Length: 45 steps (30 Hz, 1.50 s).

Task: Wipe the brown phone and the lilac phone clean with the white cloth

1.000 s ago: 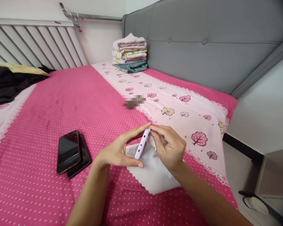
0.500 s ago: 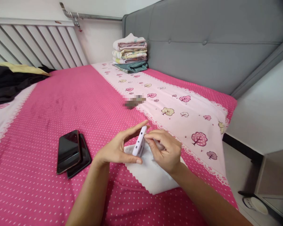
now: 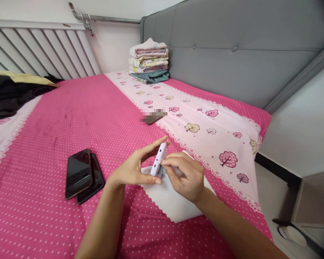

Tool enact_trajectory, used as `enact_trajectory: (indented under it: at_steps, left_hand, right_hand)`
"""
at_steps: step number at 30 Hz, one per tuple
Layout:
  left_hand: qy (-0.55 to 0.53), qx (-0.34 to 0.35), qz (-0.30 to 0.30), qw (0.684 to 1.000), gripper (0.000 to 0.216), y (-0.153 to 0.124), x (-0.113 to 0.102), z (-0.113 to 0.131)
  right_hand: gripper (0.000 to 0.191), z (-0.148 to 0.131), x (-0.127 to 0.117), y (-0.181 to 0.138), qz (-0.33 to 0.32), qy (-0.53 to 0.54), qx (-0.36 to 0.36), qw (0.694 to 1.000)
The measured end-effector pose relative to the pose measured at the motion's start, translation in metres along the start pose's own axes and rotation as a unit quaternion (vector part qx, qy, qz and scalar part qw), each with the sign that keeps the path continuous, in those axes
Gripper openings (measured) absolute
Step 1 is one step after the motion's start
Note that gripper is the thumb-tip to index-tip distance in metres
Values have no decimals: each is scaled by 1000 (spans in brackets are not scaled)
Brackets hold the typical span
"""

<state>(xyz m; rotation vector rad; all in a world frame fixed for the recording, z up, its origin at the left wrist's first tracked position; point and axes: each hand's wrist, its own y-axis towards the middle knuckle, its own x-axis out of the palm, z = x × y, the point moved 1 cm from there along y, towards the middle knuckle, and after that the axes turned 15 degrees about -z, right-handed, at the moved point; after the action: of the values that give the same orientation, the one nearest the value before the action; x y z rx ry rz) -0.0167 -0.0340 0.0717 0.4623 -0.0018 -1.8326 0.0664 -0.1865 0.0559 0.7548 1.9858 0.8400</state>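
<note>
My left hand is closed round a phone in a pale lilac case, thumb on the near end and fingers on the far end. The phone is tipped on edge, with the small openings along one edge facing me. Against its right side, my right hand is pinched, thumb and forefinger together; whatever is between the fingertips is too small to make out. Beneath both hands lies a white cloth with a zigzag edge, spread on the bed.
To the left, a dark phone rests partly on another black one. A blurred-out flat object lies ahead of the hands. Folded linens are stacked by the grey headboard. Dark clothing lies at far left.
My right hand has slid slightly left and down along the phone's side, fingers still pinched. The phone and my left hand have shifted a little to the left.
</note>
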Motion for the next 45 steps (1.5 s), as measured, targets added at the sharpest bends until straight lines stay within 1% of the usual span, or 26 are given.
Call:
enact_trajectory:
  at_steps: [5, 11, 15, 19, 23, 27, 34, 37, 40, 42, 45]
  left_hand:
    - [21, 4, -12, 1000, 98, 2, 3, 0]
    - [38, 14, -25, 999, 102, 2, 4, -1]
    - [39, 11, -31, 999, 103, 2, 4, 0]
    - [39, 9, -23, 999, 100, 2, 3, 1]
    - [29, 1, -12, 999, 97, 2, 2, 1]
    - [22, -8, 3, 1000, 97, 1, -1, -1]
    - [26, -29, 28, 999, 97, -2, -5, -4]
    - [30, -35, 34, 998, 97, -3, -6, -4]
    - [27, -37, 34, 998, 97, -3, -6, -4]
    - [25, -36, 36, 998, 97, -3, -6, -4]
    - [25, -33, 36, 998, 97, -2, -5, -3]
  right_hand:
    - [17, 3, -2, 0, 31, -12, 30, 999]
    - [16, 8, -5, 0, 47, -19, 69, 996]
    - [15, 13, -5, 0, 49, -6, 99, 994]
    - [12, 18, -3, -1, 37, 10, 138, 990]
    - [9, 22, 0, -3, -1, 10, 195, 981]
    - [8, 28, 5, -6, -61, 21, 250, 966]
    - [9, 37, 10, -10, -195, 21, 347, 917]
    - [9, 38, 11, -12, -226, 12, 357, 906]
    - [11, 37, 12, -14, -226, 8, 352, 908]
    - [11, 36, 12, -13, -199, 23, 328, 923]
    - [8, 31, 10, -10, -130, 66, 263, 954]
